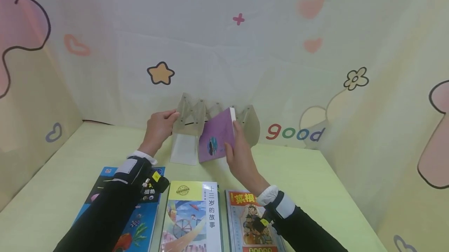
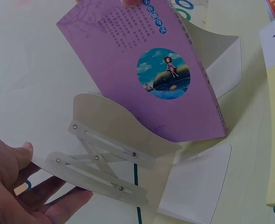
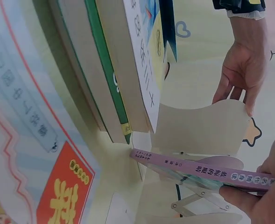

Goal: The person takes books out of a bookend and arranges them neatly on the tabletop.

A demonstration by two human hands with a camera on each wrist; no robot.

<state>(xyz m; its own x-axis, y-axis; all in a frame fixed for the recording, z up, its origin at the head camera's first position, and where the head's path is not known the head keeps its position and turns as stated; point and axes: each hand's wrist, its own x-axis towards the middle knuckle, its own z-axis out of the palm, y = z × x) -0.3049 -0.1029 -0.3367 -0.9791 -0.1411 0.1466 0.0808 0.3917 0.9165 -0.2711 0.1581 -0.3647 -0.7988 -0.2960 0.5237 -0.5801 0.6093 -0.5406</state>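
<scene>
Toward the back of the table stands a beige expanding bookend [image 1: 251, 125] with criss-cross struts and flat white base plates. The left hand [image 1: 159, 129] pinches the outer edge of its left end panel [image 2: 114, 116], thumb on one side and fingers on the other. A thin purple book [image 1: 216, 135] with a round picture on its cover is gripped along one edge by the right hand [image 1: 242, 158]. This book is tilted, among the bookend's panels. Its printed spine [image 3: 202, 170] faces the right wrist camera. Part of the bookend is hidden behind the book.
Along the front of the table lie a blue book [image 1: 147, 213], a stack topped by a yellow and white book [image 1: 186, 191], and a book with a red title block [image 1: 240, 198]. A patterned cloth backdrop [image 1: 210, 57] rises right behind the bookend.
</scene>
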